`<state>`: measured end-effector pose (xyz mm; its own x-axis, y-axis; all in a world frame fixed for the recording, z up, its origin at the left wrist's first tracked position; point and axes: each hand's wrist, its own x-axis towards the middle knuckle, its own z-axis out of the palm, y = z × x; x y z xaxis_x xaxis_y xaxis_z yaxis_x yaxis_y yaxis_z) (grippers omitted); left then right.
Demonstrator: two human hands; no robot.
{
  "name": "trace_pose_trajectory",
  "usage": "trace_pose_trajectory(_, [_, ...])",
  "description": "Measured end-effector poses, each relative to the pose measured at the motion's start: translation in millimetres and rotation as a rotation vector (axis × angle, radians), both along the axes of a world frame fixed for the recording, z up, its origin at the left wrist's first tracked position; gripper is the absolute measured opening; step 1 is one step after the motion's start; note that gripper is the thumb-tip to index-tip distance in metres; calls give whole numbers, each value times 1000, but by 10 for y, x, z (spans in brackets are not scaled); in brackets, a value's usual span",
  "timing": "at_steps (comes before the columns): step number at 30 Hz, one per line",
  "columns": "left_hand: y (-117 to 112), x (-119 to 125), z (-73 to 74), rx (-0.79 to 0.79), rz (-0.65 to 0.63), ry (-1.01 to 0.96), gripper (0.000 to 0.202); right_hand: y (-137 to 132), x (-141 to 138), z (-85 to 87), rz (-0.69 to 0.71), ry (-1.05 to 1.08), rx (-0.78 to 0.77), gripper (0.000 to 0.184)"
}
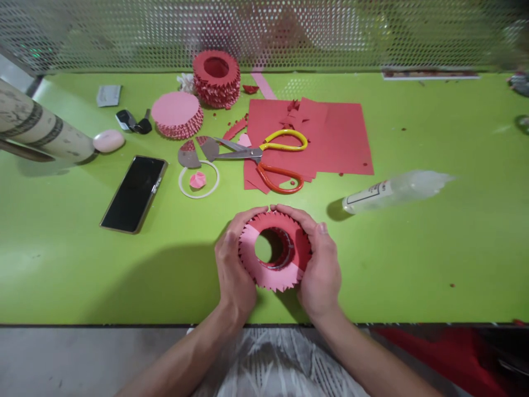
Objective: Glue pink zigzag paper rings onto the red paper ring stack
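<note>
Red-and-pink toothed paper ring (270,277) near front edge of green table (413,253) — left hand (235,270) and right hand (322,270) curved snugly against opposite sides, likely keeping it steady; yellow-and-red-handled metal scissors (255,154) lie beyond — apparently leaving hands room.

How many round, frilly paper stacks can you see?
3: a pink-and-red stack between the left hand and right hand, a red stack at the back, and a pink stack beside it.
</note>
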<state>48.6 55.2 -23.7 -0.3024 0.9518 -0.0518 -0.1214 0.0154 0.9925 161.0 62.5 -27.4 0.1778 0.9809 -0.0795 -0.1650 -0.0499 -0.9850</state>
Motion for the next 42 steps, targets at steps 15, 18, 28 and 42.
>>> trace_pose_trajectory(15, [-2, -13, -24, 33, -14, -66, 56, -36, 6, -36, 41, 86, 17, 53])
trace_pose_trajectory(18, [0, 4, -7, 32, 6, -60, 56, -22, -7, -35, 31, 76, 24, 52])
trace_pose_trajectory(28, [8, 18, -15, 25, 9, -74, 59, -19, -23, -58, 22, 68, 24, 49])
trace_pose_trajectory(42, [19, 26, -2, 27, 18, -201, 62, -39, -15, -60, 29, 42, 45, 54])
